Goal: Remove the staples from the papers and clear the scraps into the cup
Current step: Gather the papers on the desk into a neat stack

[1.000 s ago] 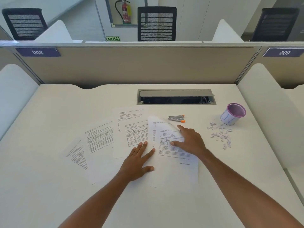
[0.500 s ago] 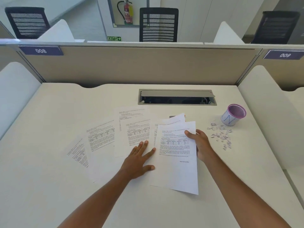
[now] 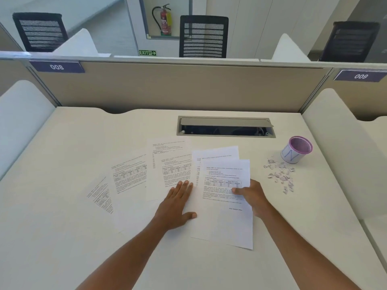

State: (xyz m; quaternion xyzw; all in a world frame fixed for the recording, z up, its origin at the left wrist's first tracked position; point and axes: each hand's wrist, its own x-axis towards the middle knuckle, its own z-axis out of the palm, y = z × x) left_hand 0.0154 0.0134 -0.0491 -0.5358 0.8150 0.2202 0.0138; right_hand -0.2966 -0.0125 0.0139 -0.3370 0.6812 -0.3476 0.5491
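White printed papers (image 3: 167,160) with text and small tables, at least five of them, fanned across the tabletop (image 3: 62,237). Left hand (image 3: 178,208) lies flat on them, fingers straight. Right hand (image 3: 254,197) pinches the front sheet (image 3: 227,176) at its right edge. One purple-rimmed cup (image 3: 295,151) sits far right, with pale scraps (image 3: 280,174) scattered just beside it, too small to count.

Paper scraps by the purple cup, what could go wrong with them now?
The small torn paper scraps lie loose just right of the white printed sheet that the right hand grips; swinging it right might scatter them. The purple-rimmed white cup stands close behind them, so a careless sweep could tip it.
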